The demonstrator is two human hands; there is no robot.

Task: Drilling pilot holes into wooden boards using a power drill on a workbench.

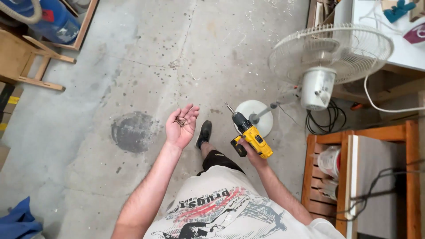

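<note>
My left hand [181, 126] is held palm up over the concrete floor, fingers loosely spread, with several small dark screws [180, 121] lying in the palm. My right hand [251, 150] grips the handle of a yellow and black cordless drill [249, 132]. The drill's bit points up and to the left, towards the white round base of a fan. The two hands are about a forearm's width apart. One dark shoe [204, 133] shows on the floor between them.
A white pedestal fan [330, 55] tilts over its round base [261, 116] at right, beside black coiled cables [327, 119]. An orange wooden frame [409, 177] stands at lower right. A wooden stool [26, 59] stands at upper left and blue cloth [17, 221] lies at lower left. A dark round stain [133, 131] marks the floor.
</note>
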